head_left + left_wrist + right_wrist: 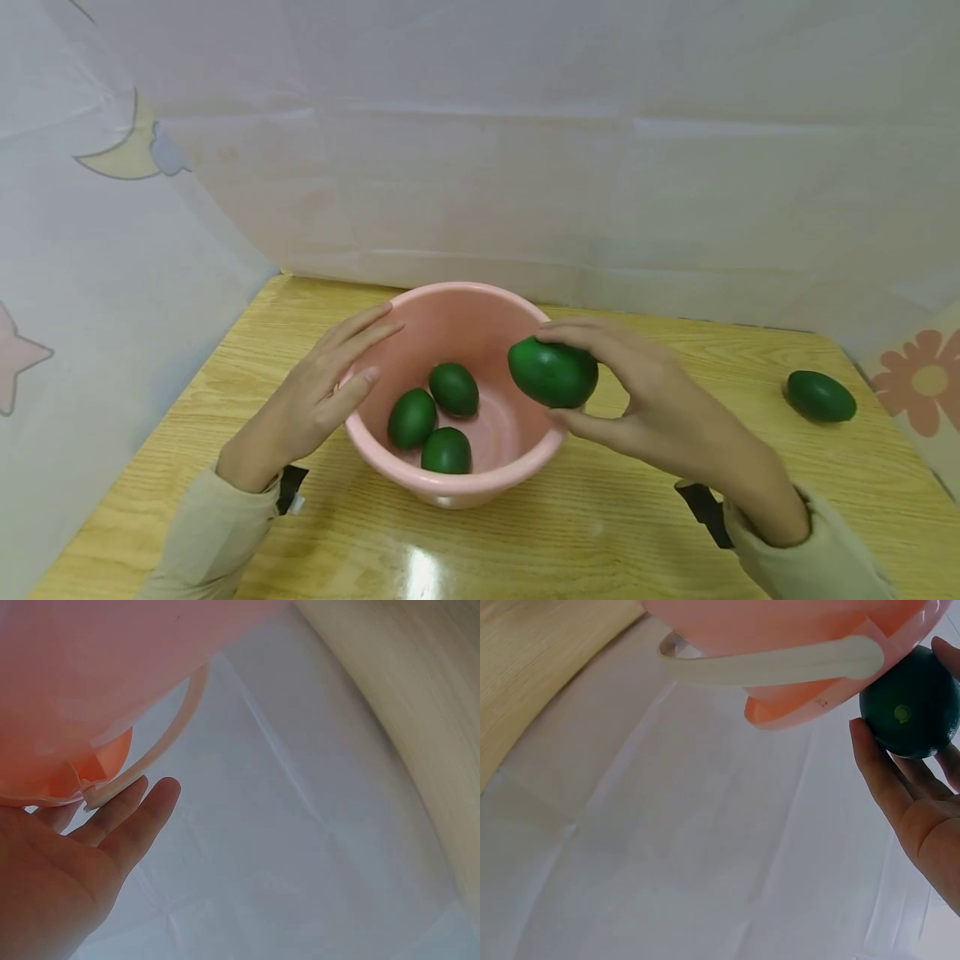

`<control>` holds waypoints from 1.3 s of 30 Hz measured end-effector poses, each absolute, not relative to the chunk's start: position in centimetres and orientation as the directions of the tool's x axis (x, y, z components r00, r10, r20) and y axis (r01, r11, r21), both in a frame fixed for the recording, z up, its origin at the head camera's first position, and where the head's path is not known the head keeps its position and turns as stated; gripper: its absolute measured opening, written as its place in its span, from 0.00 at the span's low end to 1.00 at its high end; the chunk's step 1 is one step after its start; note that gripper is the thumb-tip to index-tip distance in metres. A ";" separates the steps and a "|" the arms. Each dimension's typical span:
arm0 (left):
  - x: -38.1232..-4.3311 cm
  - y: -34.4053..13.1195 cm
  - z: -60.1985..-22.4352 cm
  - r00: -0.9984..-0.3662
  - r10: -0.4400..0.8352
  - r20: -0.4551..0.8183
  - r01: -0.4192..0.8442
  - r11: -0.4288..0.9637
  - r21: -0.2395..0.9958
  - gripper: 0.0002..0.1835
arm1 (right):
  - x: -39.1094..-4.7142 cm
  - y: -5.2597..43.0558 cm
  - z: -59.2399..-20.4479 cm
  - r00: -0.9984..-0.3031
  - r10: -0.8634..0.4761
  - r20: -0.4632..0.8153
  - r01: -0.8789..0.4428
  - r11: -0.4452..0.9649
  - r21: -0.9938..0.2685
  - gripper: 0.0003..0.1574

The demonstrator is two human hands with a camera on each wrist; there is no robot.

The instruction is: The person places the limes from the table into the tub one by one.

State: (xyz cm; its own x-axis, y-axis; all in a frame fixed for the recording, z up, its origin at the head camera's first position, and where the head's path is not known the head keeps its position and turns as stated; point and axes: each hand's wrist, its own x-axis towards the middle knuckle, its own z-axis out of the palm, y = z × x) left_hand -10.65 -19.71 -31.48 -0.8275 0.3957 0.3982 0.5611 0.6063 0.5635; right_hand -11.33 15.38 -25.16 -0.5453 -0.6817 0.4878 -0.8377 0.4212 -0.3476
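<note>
A pink bucket (457,479) stands on the table, with three green avocados (453,389) lying inside on its bottom. My right hand (637,383) pinches another avocado (553,372) between thumb and fingers, over the bucket's right rim. That avocado's round stem mark faces the right wrist view. At the left rim, my left hand (311,396) rests with its fingers and thumb stretched out. The left wrist view shows its fingers (142,825) beside the bucket's pale handle (161,742).
One more avocado (821,396) lies on the wooden table (637,533) at the far right. A pale printed cloth (480,183) hangs behind the table and along its left side.
</note>
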 end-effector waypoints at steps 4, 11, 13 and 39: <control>-10.6 -19.7 -31.5 -0.828 0.396 0.398 0.561 0.607 0.563 0.28 | -11.4 14.8 -25.2 -0.555 -0.687 0.468 -0.830 0.425 -0.361 0.44; -10.6 -19.7 -31.5 -0.831 0.395 0.392 0.556 0.607 0.568 0.27 | -11.4 14.0 -25.3 -0.588 -0.695 0.414 -0.804 0.442 -0.398 0.43; -10.6 -19.7 -31.5 -0.833 0.393 0.389 0.553 0.608 0.569 0.27 | -11.6 13.8 -25.4 -0.589 -0.700 0.403 -0.801 0.440 -0.406 0.43; -10.7 -19.8 -31.5 -0.835 0.395 0.384 0.551 0.611 0.568 0.27 | -13.7 11.2 -26.0 -0.589 -0.782 0.204 -0.751 0.435 -0.497 0.32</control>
